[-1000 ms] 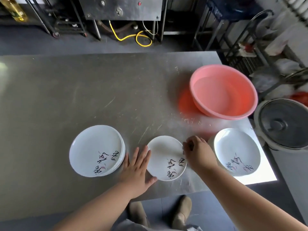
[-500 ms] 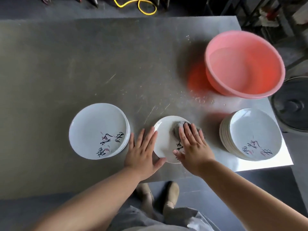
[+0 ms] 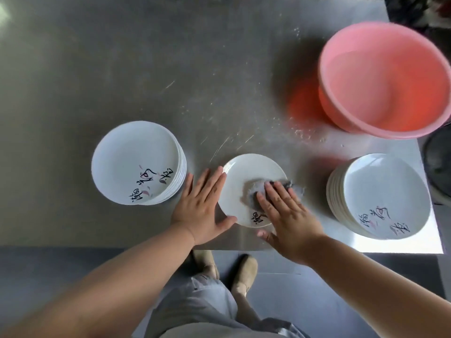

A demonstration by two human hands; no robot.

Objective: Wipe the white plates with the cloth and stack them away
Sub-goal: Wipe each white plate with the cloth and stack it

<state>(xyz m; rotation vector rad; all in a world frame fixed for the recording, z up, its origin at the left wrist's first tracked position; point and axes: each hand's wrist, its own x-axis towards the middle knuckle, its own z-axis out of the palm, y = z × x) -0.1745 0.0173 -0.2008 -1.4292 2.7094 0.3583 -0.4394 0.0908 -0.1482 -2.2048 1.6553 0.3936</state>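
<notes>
A single white plate (image 3: 246, 174) with black lettering lies near the table's front edge. A grey cloth (image 3: 253, 191) sits on it, pressed down by the flat fingers of my right hand (image 3: 288, 215). My left hand (image 3: 202, 206) lies flat on the table against the plate's left rim, thumb along its near edge. A stack of white plates (image 3: 136, 162) stands to the left. Another stack of white plates (image 3: 380, 193) stands to the right.
A pink plastic basin (image 3: 385, 79) stands at the back right of the steel table (image 3: 122, 69). A dark round lidded pot (image 3: 439, 162) is off the table's right edge. My feet and the floor show below the front edge.
My right hand has gone from the plate's right rim onto the plate, pressing the cloth flat and sliding it across. The left hand stays at the left rim. The view has tilted down.
</notes>
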